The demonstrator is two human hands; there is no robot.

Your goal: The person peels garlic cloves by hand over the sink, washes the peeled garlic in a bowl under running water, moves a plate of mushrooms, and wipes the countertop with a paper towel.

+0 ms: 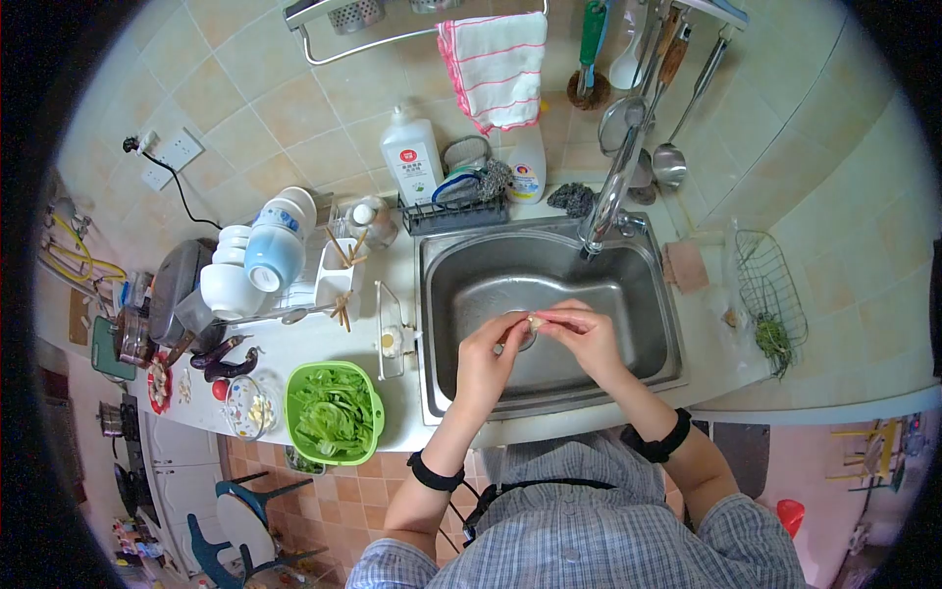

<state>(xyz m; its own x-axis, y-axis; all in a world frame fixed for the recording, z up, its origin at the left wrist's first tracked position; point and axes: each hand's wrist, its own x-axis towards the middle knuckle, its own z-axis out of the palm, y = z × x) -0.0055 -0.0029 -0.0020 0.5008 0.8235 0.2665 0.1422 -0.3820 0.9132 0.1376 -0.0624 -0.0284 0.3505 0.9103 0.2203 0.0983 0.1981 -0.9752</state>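
Over the sink (628,324), my left hand (488,355) and my right hand (587,344) meet fingertip to fingertip. Between them is a small whitish piece that looks like a garlic clove (534,322), pinched by the fingers of both hands. Both hands are closed around it, and part of it is hidden. On the counter to the left, a green basket (377,417) holds leafy greens (334,410). Beside that stands a clear glass bowl (235,420) with pale cloves (259,412) in it.
A faucet (616,187) reaches over the sink's back edge. Dish soap (410,157) and a spray bottle (527,167) stand behind. Stacked bowls (275,257) fill the rack at left, near eggplants (231,368) and a tomato (221,390). A wire basket (770,275) is at right.
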